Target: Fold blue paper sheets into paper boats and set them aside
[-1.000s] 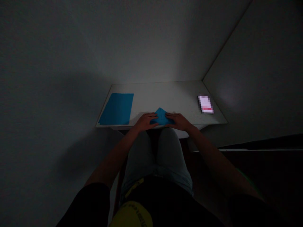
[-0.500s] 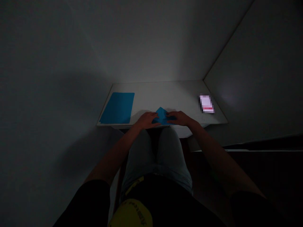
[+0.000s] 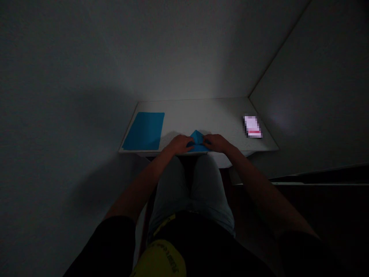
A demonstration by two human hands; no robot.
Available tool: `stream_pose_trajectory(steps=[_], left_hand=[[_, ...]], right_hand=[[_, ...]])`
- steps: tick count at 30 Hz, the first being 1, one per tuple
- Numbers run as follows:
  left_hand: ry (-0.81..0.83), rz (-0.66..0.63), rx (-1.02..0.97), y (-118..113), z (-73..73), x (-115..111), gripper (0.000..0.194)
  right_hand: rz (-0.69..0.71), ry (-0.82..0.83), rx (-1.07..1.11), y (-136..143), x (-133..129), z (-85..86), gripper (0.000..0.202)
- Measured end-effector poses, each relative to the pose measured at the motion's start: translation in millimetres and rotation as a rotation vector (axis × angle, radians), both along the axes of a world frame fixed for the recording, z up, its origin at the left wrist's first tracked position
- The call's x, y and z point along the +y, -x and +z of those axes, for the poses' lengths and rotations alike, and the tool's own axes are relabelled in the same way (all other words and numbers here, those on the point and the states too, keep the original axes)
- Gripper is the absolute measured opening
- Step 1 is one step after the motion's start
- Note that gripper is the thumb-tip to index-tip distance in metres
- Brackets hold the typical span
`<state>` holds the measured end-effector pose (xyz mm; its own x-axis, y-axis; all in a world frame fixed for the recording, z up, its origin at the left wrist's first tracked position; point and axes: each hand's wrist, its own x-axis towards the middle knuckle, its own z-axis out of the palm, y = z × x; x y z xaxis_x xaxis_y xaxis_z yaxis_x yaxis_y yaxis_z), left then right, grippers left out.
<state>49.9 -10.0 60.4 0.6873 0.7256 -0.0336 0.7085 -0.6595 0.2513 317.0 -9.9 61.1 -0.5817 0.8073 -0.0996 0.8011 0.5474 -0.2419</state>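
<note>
A small piece of folded blue paper point(image 3: 197, 136) lies at the front edge of the white table, its pointed top facing the wall. My left hand point(image 3: 180, 144) grips its left side, with fingers and thumb curled at the paper. On the opposite side my right hand point(image 3: 215, 142) pinches the paper's right part. A raised fold shows between the two hands. The fingertips are dark and small, so their exact hold is hard to make out.
Flat blue sheets point(image 3: 144, 130) lie on the left of the table point(image 3: 201, 109). On the right sits a blurred, bright phone-like object point(image 3: 252, 126). Walls stand behind the table and to both sides. My legs are below its front edge.
The fingers of both hands have drawn in on the paper, and its lower flap now looks lifted in a fold. The sheets and the bright object have stayed in place.
</note>
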Motion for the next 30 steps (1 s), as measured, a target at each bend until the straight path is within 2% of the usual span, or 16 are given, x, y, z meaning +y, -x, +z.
stream_pose_trajectory(steps=[3, 7, 13, 16, 21, 25, 27, 30], left_hand=[[-0.002, -0.007, 0.036, -2, 0.1, 2, 0.033], [-0.021, 0.109, 0.090, -6, 1.5, 2, 0.036], [-0.017, 0.199, 0.062, -9, 2.9, -2, 0.038], [-0.040, 0.222, 0.004, -13, -1.0, -4, 0.042], [-0.194, 0.193, -0.040, -23, -17.5, -15, 0.034], [-0.245, 0.143, -0.112, -27, -39.2, -40, 0.037], [-0.267, 0.179, -0.162, -23, -49.4, -53, 0.040], [-0.286, 0.223, -0.203, -11, -59.7, -65, 0.056]], right_hand=[[0.012, 0.008, 0.018, -1, -1, 2.6, 0.043], [0.005, 0.005, 0.026, -7, -1, 0.0, 0.059], [-0.052, -0.042, 0.027, -9, 1, -7.0, 0.039], [-0.099, -0.112, 0.040, -4, -3, -8.5, 0.037], [-0.209, -0.295, 0.061, 9, -19, -20.3, 0.039], [-0.151, -0.319, 0.107, 12, -34, -42.8, 0.037], [-0.122, -0.318, 0.161, 9, -41, -53.7, 0.041], [-0.101, -0.342, 0.208, 0, -49, -63.8, 0.056]])
